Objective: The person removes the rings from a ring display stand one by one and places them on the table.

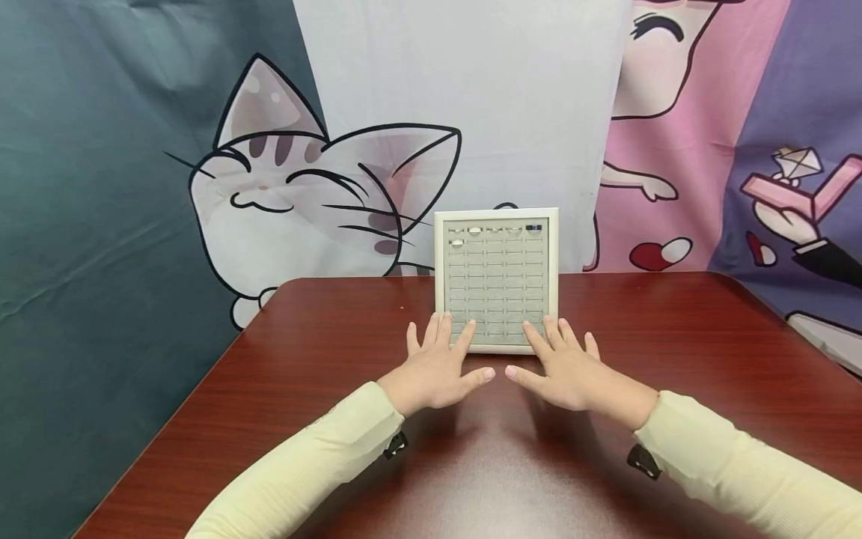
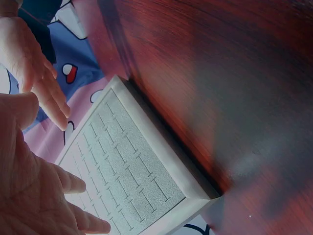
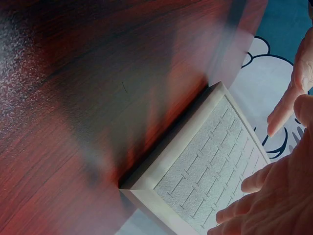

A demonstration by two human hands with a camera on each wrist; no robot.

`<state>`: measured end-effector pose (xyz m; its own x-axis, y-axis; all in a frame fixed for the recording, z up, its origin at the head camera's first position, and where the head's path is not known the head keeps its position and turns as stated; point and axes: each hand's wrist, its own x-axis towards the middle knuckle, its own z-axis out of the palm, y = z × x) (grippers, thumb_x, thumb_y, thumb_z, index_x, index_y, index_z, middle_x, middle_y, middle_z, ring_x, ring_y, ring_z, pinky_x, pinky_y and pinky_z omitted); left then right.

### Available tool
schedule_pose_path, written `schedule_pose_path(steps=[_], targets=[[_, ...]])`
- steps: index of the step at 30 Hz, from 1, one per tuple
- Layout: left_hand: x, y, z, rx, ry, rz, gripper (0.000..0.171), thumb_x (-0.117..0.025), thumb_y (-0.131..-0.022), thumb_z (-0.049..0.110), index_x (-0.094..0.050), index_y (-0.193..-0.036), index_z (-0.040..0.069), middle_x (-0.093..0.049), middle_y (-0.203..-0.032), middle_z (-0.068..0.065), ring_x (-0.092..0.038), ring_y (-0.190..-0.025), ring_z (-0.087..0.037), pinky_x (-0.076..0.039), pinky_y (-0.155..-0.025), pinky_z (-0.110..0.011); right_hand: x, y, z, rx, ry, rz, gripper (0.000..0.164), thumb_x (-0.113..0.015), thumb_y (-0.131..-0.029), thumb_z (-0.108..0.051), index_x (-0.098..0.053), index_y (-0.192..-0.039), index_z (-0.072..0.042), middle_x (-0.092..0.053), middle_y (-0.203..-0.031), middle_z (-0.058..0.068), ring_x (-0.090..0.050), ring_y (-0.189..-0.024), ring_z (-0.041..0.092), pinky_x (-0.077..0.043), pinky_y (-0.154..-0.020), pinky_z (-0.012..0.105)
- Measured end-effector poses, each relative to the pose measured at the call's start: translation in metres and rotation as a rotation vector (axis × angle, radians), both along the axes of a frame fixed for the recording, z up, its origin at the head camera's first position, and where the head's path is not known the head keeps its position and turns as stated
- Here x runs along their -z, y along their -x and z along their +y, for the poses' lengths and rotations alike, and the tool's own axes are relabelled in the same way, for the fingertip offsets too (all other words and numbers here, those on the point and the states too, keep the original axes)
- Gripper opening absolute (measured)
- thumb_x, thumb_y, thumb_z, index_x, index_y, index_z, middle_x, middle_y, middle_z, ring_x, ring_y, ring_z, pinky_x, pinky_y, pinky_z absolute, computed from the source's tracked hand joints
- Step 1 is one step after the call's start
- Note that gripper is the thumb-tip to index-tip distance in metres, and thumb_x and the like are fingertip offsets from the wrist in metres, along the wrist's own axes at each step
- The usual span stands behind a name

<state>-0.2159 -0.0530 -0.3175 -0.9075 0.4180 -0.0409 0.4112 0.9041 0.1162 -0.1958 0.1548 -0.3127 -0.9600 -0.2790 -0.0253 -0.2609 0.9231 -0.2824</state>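
A white-framed ring display board (image 1: 496,277) stands upright at the far side of the table, its grey padded face cut with rows of slots. Several rings (image 1: 475,230) sit in the top row, among them a dark blue one (image 1: 534,227); a single ring (image 1: 457,242) is at the left of the second row. My left hand (image 1: 438,370) is spread in front of the board's lower left, fingers straight, holding nothing. Likewise spread and bare, my right hand (image 1: 572,374) is before the lower right corner. Whether the fingertips touch the board I cannot tell.
The dark red wooden table (image 1: 323,322) extends around the board and under both forearms. Behind it hangs a cloth backdrop (image 1: 525,97) with a cartoon cat and other drawings. Black straps (image 1: 396,445) show beneath the pale sleeves (image 1: 316,457).
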Motion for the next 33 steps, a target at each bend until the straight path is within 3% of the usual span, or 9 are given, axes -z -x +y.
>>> schedule_pose_path(steps=[5, 9, 12, 17, 20, 25, 29, 33], targets=[[0.001, 0.001, 0.000, 0.000, -0.007, -0.003, 0.083, -0.031, -0.087, 0.070, -0.012, -0.150, 0.020, -0.004, -0.154, -0.020, 0.003, -0.141, -0.035, 0.003, -0.105, -0.065, 0.001, 0.002, 0.001, 0.001, 0.010, -0.005, 0.093, -0.032, -0.084, -0.073, -0.018, -0.148, -0.007, -0.009, -0.150, 0.029, -0.004, -0.136, 0.049, 0.000, -0.100, 0.071], [-0.001, 0.005, -0.004, 0.001, -0.083, 0.027, 0.082, -0.037, -0.087, 0.067, -0.013, -0.150, 0.019, -0.007, -0.154, -0.020, 0.000, -0.141, -0.035, 0.001, -0.106, -0.064, -0.001, 0.005, 0.003, -0.003, 0.045, 0.039, 0.090, -0.035, -0.087, -0.068, -0.018, -0.147, -0.004, -0.012, -0.149, 0.031, -0.007, -0.135, 0.050, -0.004, -0.101, 0.070], [-0.004, 0.011, -0.012, -0.006, -0.228, 0.079, 0.081, -0.046, -0.087, 0.059, -0.016, -0.149, 0.016, -0.013, -0.153, -0.020, -0.006, -0.141, -0.035, -0.006, -0.108, -0.061, -0.004, 0.010, 0.007, -0.020, 0.107, 0.112, 0.085, -0.042, -0.090, -0.059, -0.020, -0.145, 0.002, -0.019, -0.146, 0.033, -0.014, -0.134, 0.049, -0.013, -0.103, 0.068], [-0.007, 0.035, -0.025, -0.081, -0.595, 0.123, 0.076, -0.059, -0.086, 0.040, -0.024, -0.146, 0.010, -0.028, -0.148, -0.015, -0.026, -0.135, -0.030, -0.024, -0.108, -0.050, -0.010, 0.020, 0.013, -0.057, 0.234, 0.186, 0.079, -0.050, -0.092, -0.044, -0.021, -0.141, 0.012, -0.028, -0.142, 0.032, -0.023, -0.132, 0.046, -0.022, -0.106, 0.059], [-0.003, 0.055, -0.031, -0.162, -0.852, 0.051, 0.071, -0.062, -0.086, 0.032, -0.028, -0.145, 0.011, -0.034, -0.144, -0.013, -0.034, -0.131, -0.028, -0.031, -0.106, -0.045, -0.013, 0.027, 0.014, -0.042, 0.288, 0.180, 0.079, -0.049, -0.093, -0.044, -0.019, -0.142, 0.010, -0.027, -0.144, 0.029, -0.026, -0.133, 0.042, -0.024, -0.107, 0.055], [0.012, 0.084, -0.033, -0.255, -1.227, -0.142, 0.064, -0.061, -0.088, 0.022, -0.031, -0.143, 0.010, -0.037, -0.142, -0.014, -0.035, -0.132, -0.029, -0.033, -0.106, -0.043, -0.018, 0.038, 0.009, 0.015, 0.347, 0.177, 0.078, -0.045, -0.093, -0.048, -0.020, -0.144, 0.005, -0.027, -0.146, 0.026, -0.030, -0.132, 0.040, -0.026, -0.106, 0.054], [0.024, 0.099, -0.029, -0.265, -1.362, -0.241, 0.060, -0.060, -0.089, 0.019, -0.034, -0.141, 0.007, -0.040, -0.141, -0.014, -0.037, -0.131, -0.024, -0.034, -0.106, -0.040, -0.022, 0.050, 0.000, 0.035, 0.391, 0.183, 0.075, -0.044, -0.094, -0.047, -0.022, -0.143, 0.004, -0.030, -0.145, 0.026, -0.030, -0.133, 0.039, -0.026, -0.107, 0.053], [0.032, 0.109, -0.025, -0.265, -1.423, -0.277, 0.059, -0.061, -0.088, 0.018, -0.036, -0.140, 0.004, -0.044, -0.138, -0.015, -0.042, -0.127, -0.022, -0.035, -0.105, -0.039, -0.025, 0.064, -0.013, 0.035, 0.438, 0.199, 0.071, -0.044, -0.094, -0.045, -0.024, -0.143, 0.003, -0.032, -0.145, 0.024, -0.031, -0.133, 0.037, -0.026, -0.108, 0.052]])
